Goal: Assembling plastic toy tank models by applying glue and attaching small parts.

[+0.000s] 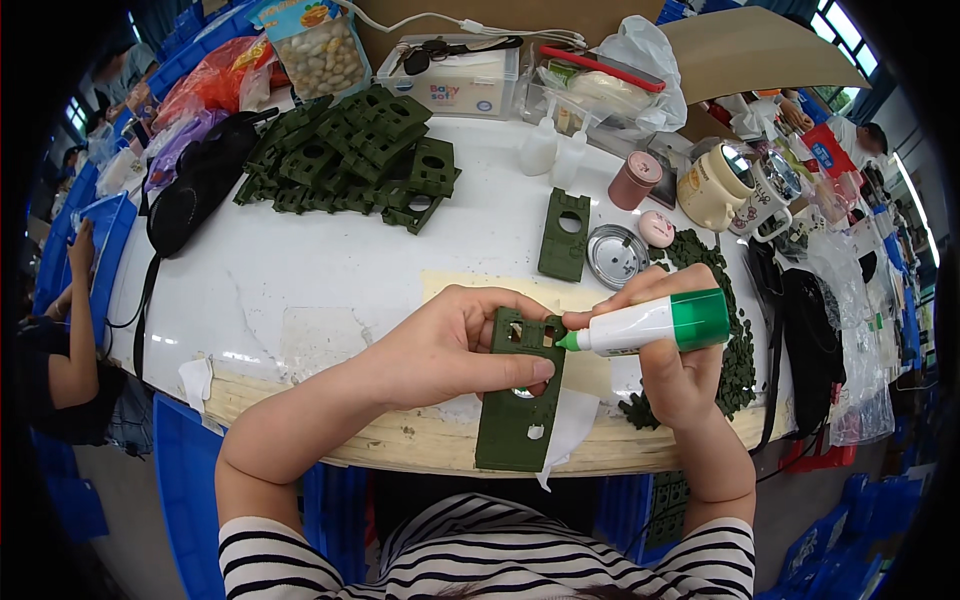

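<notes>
While the left hand (450, 345) pinches the green plastic plate (522, 405) at the table's (330, 270) near edge, its fingers hide the plate's upper left. Gripped in the right hand (672, 350), the white glue bottle (650, 323) touches the plate's top; the nozzle tip is hard to see.

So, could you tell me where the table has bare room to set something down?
Bare white table lies between the green plate pile, the black bag and the left hand. The right side, around the cups, is crowded.
</notes>
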{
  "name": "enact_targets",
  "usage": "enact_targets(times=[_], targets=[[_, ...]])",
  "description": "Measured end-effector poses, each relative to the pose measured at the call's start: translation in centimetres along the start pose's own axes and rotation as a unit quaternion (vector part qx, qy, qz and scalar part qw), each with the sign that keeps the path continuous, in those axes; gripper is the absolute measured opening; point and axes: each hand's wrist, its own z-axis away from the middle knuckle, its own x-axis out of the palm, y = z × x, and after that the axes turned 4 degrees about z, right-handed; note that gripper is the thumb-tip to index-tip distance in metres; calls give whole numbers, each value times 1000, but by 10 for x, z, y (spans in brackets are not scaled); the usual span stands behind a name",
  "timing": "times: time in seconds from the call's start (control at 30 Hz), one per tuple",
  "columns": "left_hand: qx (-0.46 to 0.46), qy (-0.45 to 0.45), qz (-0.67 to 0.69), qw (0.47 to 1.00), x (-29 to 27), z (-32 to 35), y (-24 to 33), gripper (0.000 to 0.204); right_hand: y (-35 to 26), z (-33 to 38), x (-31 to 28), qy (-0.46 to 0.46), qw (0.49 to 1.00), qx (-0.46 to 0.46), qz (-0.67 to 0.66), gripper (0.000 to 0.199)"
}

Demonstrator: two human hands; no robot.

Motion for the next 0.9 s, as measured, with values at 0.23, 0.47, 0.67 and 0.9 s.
enact_targets(times=[0.23,0.47,0.67,0.9], targets=[[-2,-1,7,1000,-1,0,-1,36,-3,0,4,5,999,25,-25,37],[-6,12,5,1000,-1,0,0,36,-3,0,3,3,1000,14,-6,36],[-4,8,6,1000,0,-1,0,36,-1,1,0,3,1000,6,29,35],[-4,3,8,1000,0,-1,0,34,0,2,1,22,1000,16,9,36]])
